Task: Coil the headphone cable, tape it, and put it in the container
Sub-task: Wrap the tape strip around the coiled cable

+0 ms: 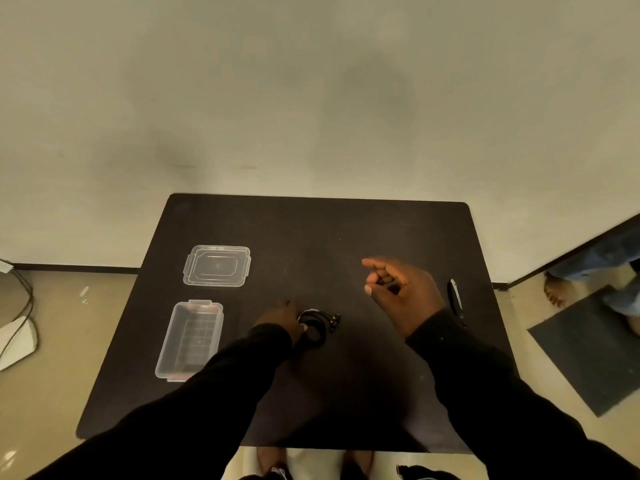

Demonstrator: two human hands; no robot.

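Note:
The black headphone cable (314, 328) lies coiled on the dark table (346, 230) near its middle, with the small earbud ends (334, 319) sticking out to the right. My left hand (282, 318) grips the coil's left side, thumb on top. My right hand (398, 292) hovers above the table to the right of the coil, fingers curled toward the thumb. Whether it holds something small is unclear. The clear plastic container (190, 339) stands uncovered at the left, and its lid (217, 265) lies flat just behind it.
A slim black and white tool (456, 299) lies near the table's right edge, beside my right wrist. A wall stands behind the table. There is a dark mat (588, 351) on the floor at right, and cables (20, 306) run along the floor at left.

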